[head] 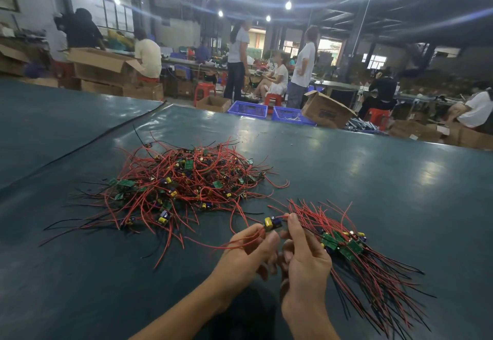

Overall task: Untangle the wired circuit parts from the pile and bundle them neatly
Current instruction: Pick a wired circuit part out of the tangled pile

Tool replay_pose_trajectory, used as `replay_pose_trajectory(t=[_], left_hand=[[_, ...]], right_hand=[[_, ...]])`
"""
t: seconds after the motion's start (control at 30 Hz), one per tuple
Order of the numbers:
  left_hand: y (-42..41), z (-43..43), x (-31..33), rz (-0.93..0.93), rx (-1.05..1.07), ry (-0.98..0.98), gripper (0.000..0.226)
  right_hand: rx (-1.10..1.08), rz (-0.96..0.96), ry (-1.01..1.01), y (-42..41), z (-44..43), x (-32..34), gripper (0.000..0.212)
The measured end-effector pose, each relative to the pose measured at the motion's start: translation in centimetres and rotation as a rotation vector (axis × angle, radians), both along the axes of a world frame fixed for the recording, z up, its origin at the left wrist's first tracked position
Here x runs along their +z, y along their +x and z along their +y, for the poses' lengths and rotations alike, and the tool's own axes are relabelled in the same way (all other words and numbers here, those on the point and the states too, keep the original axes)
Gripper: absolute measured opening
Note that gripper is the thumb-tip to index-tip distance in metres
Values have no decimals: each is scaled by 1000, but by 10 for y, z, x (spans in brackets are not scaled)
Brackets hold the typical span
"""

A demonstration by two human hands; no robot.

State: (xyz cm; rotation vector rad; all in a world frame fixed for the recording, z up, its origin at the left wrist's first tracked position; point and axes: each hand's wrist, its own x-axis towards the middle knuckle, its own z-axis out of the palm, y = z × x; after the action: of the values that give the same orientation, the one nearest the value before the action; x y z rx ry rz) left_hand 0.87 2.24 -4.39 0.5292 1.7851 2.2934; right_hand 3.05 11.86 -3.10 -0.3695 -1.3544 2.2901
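The step seems to be adding one circuit part [272,223] to the bundle [346,246]. The left hand [248,254] pinches this boxy yellow piece at its fingertips [270,239]. The right hand [306,257] clasps the bundle of flat green boards and thin red wires. The tangled pile [181,179] lies beyond the fingers. Next, the wires probably need aligning.

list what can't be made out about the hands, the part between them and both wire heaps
Head view:
Lower fingers of left hand and right hand: motion-blurred where they meet.
Small yellow-and-blue circuit part: markings too small.
Tangled pile of red-and-black wired green boards: count hidden by overlapping wires.
Sorted bundle of wired boards: right hand covers its near end, grip unclear.
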Motion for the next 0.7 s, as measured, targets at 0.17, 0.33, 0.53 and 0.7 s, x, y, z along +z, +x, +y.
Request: replay_pose_trajectory(t=[0.17, 0.33, 0.53, 0.7], left_hand=[[-5, -3, 5, 130, 111, 43, 34], [-7, -3, 2, 163, 116, 26, 39], [-8, -3, -1, 160, 69, 17, 39], [-10, -2, -2, 161, 144, -14, 49]], right_hand=[[-20, 73, 186, 2, -11, -2, 19], [-73, 116, 304, 2, -12, -4, 20], [34, 91, 311, 1, -14, -7, 35], [44, 76, 304, 0, -12, -9, 33]])
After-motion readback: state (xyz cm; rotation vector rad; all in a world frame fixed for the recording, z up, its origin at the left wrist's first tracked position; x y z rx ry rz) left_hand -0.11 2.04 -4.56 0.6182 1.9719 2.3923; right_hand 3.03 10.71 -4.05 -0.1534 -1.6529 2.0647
